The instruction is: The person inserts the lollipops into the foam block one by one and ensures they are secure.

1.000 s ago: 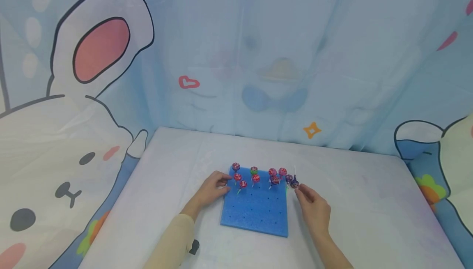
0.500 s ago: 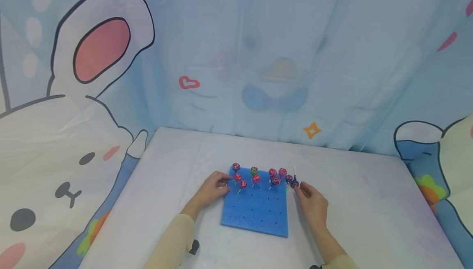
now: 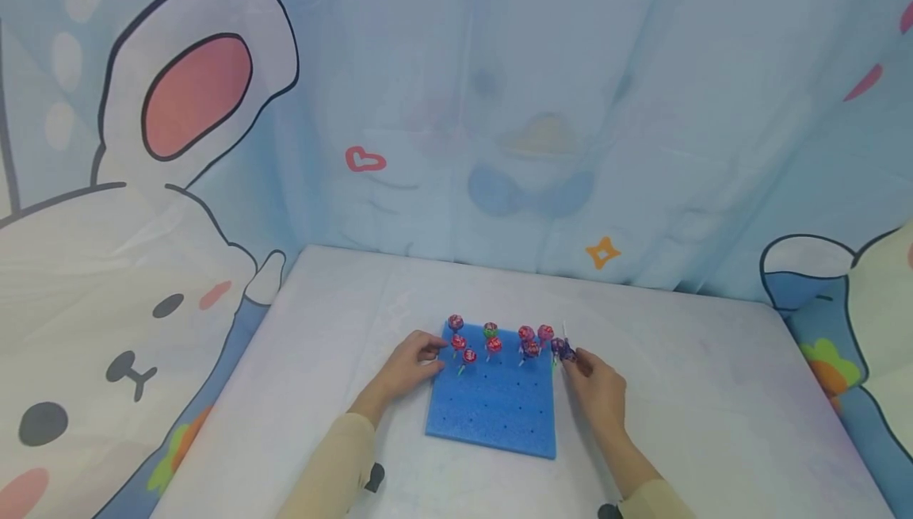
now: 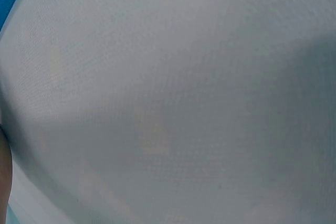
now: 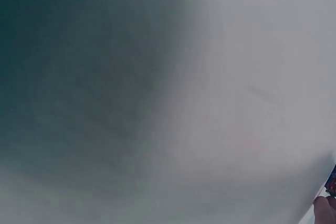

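A blue board (image 3: 492,416) dotted with small holes lies on the white table. Several wrapped lollipops stand in its far part, among them a green one (image 3: 490,330), a red one (image 3: 468,356) and a pink one (image 3: 545,332). My left hand (image 3: 410,364) rests at the board's left edge, fingertips beside the red lollipops. Between thumb and fingers, my right hand (image 3: 597,388) pinches a dark purple lollipop (image 3: 568,352) by its head, white stick pointing up. That head overlaps another purple lollipop (image 3: 557,347) at the board's right edge.
White cloth covers the table (image 3: 713,392) on both sides of the board. Behind it hangs a blue printed curtain (image 3: 428,91). The left wrist view shows mostly cloth and a blue corner; a lollipop wrapper (image 5: 332,183) shows in the right wrist view.
My right hand has shifted slightly left with the purple lollipop, closer to the purple one at the board's edge. My left hand and the board stay where they were.
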A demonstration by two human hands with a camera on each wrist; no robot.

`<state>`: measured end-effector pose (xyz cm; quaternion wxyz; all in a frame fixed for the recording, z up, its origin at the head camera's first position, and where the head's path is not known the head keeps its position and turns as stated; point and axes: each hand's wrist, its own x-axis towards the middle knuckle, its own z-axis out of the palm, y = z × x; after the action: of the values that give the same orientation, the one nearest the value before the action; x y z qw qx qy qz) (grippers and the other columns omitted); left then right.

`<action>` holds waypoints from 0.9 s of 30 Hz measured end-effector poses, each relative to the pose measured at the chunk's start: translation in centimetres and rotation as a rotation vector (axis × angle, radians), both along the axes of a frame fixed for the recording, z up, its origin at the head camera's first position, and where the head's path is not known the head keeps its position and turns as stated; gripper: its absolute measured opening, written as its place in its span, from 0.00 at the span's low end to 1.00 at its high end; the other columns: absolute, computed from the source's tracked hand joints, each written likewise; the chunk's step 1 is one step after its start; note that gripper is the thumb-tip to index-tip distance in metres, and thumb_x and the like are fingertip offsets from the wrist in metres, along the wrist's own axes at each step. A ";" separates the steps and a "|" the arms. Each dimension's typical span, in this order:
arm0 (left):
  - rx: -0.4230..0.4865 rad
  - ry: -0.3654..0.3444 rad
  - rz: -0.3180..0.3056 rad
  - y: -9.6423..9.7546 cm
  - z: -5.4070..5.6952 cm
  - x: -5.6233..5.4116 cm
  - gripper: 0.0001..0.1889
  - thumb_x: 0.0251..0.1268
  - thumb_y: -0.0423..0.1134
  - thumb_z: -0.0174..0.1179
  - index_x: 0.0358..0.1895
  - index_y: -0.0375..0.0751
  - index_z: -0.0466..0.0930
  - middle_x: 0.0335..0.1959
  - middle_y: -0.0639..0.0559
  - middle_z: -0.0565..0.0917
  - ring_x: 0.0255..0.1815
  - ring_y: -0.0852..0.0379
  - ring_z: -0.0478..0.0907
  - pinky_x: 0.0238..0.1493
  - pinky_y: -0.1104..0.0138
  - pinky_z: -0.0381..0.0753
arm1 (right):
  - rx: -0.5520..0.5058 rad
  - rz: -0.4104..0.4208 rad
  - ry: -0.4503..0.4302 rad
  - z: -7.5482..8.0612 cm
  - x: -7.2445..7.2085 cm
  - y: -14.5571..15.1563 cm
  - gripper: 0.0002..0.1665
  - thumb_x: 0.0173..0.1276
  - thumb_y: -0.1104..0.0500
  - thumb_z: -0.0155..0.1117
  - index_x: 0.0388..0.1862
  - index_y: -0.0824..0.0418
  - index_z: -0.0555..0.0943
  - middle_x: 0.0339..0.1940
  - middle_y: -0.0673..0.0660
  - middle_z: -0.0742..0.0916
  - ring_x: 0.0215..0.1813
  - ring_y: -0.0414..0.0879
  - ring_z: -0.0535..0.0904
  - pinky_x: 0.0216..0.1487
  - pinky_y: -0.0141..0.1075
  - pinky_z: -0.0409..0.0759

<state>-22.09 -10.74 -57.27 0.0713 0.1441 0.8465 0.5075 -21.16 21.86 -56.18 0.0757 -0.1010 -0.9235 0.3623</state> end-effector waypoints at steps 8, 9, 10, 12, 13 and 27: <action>0.011 -0.004 0.001 0.0 0.0 0.0 0.18 0.66 0.34 0.61 0.59 0.38 0.76 0.55 0.47 0.75 0.58 0.53 0.76 0.61 0.68 0.76 | 0.131 0.068 0.036 -0.2 -0.7 0.0 0.23 0.68 0.64 0.63 0.59 0.75 0.75 0.53 0.72 0.83 0.57 0.66 0.78 0.60 0.56 0.75; 0.013 -0.003 0.000 0.0 -0.1 0.0 0.18 0.66 0.34 0.61 0.58 0.38 0.76 0.55 0.47 0.75 0.58 0.53 0.76 0.61 0.67 0.76 | 0.146 0.070 0.037 -0.3 -0.8 0.0 0.23 0.68 0.64 0.64 0.59 0.75 0.75 0.53 0.72 0.83 0.57 0.66 0.78 0.60 0.56 0.75; 0.014 -0.002 -0.001 0.0 -0.1 0.0 0.18 0.66 0.34 0.61 0.58 0.38 0.76 0.54 0.47 0.74 0.58 0.53 0.76 0.61 0.67 0.76 | 0.162 0.069 0.037 -0.3 -0.9 0.0 0.24 0.67 0.65 0.64 0.59 0.75 0.75 0.53 0.72 0.82 0.57 0.66 0.78 0.60 0.56 0.75; 0.016 -0.001 -0.001 0.0 -0.1 0.0 0.18 0.66 0.33 0.61 0.58 0.38 0.76 0.54 0.47 0.74 0.58 0.53 0.76 0.61 0.67 0.76 | 0.193 0.067 0.031 -0.5 -1.1 0.0 0.24 0.66 0.65 0.65 0.59 0.75 0.75 0.53 0.72 0.82 0.57 0.66 0.78 0.60 0.56 0.75; 0.016 0.000 -0.001 0.0 -0.1 0.0 0.18 0.66 0.33 0.61 0.58 0.38 0.76 0.54 0.47 0.74 0.58 0.53 0.76 0.61 0.67 0.76 | 0.209 0.068 0.025 -0.5 -1.2 0.0 0.24 0.66 0.65 0.65 0.59 0.74 0.75 0.54 0.71 0.82 0.57 0.66 0.78 0.60 0.56 0.75; 0.010 0.002 -0.004 0.0 -0.1 -0.1 0.18 0.66 0.34 0.61 0.59 0.38 0.76 0.55 0.47 0.75 0.58 0.53 0.75 0.61 0.67 0.76 | 0.238 0.059 0.080 -0.4 -1.2 0.0 0.21 0.66 0.65 0.65 0.56 0.73 0.77 0.52 0.71 0.83 0.55 0.65 0.80 0.57 0.56 0.77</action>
<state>-22.15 -10.76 -57.36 0.0706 0.1466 0.8437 0.5115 -22.37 21.83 -56.58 0.1132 -0.0498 -0.9588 0.2557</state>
